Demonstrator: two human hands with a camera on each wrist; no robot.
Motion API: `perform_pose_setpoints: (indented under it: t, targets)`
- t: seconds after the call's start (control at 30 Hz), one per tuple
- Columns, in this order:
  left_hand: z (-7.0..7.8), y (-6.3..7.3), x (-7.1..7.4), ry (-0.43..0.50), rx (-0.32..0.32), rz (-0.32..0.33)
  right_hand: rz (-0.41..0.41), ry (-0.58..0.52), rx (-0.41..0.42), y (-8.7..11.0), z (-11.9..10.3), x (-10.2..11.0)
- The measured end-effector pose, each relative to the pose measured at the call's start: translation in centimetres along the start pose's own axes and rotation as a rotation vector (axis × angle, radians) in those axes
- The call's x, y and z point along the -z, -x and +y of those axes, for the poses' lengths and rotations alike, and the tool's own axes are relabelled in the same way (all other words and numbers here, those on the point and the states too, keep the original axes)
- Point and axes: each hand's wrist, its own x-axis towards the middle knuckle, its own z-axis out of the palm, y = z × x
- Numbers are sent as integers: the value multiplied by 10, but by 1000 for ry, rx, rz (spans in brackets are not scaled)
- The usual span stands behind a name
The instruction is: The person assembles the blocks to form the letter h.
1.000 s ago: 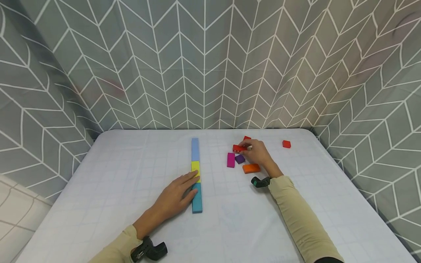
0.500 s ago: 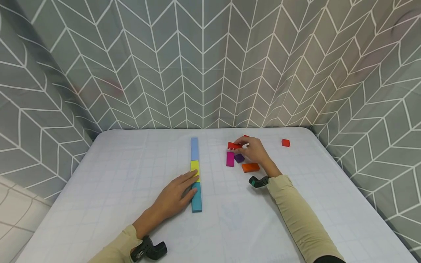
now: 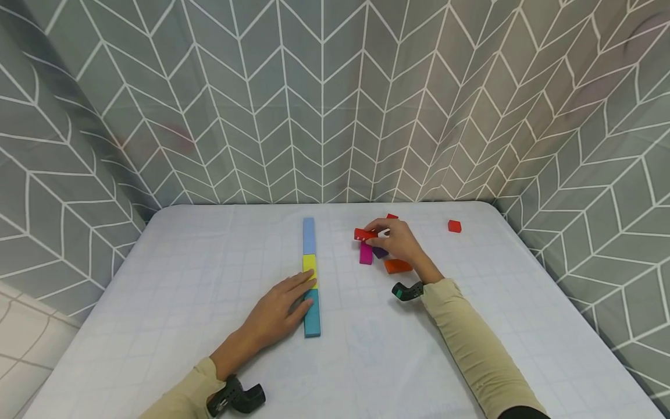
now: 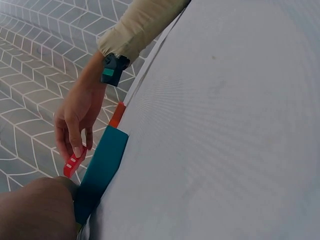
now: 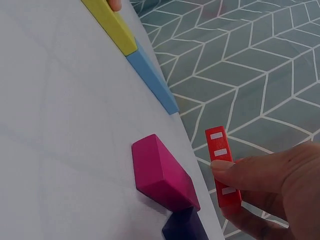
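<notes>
My right hand [image 3: 402,240] pinches a red block with white rectangular marks [image 5: 216,137] between thumb and fingers, held up over the far end of a magenta block [image 3: 366,255]. In the right wrist view the thumb lies across its marked face. My left hand [image 3: 276,309] rests with extended fingers along a straight row of blocks laid end to end: teal [image 3: 312,322] nearest, yellow [image 3: 309,263] in the middle, light blue [image 3: 309,235] farthest. Its fingertips lie on the yellow block and the thumb touches the teal one.
By the right hand lie a dark purple block [image 3: 380,253] and an orange block [image 3: 398,266]. Another red piece [image 3: 391,216] shows partly behind that hand. A small red block [image 3: 454,226] sits farther right. A patterned grey curtain [image 3: 335,116] hangs behind the white table [image 3: 209,250].
My right hand has carried the red block a short way left, from beyond the purple block to over the magenta block. The left hand has stayed in place on the row.
</notes>
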Motion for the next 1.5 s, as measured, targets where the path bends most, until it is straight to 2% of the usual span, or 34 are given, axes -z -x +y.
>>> perform_pose_setpoints:
  t: [0.37,0.73,1.07,1.5]
  targets:
    - [1,-1,1,-7,13,2,-20,-28,29,-1,-6,-8]
    - [2,-2,1,0,-1,13,-68,1,94,1,-24,-23]
    - [1,-2,1,6,29,-23,-115,34,163,3,-33,-39]
    - [5,-3,2,-12,34,-10,-163,75,216,3,-42,-62]
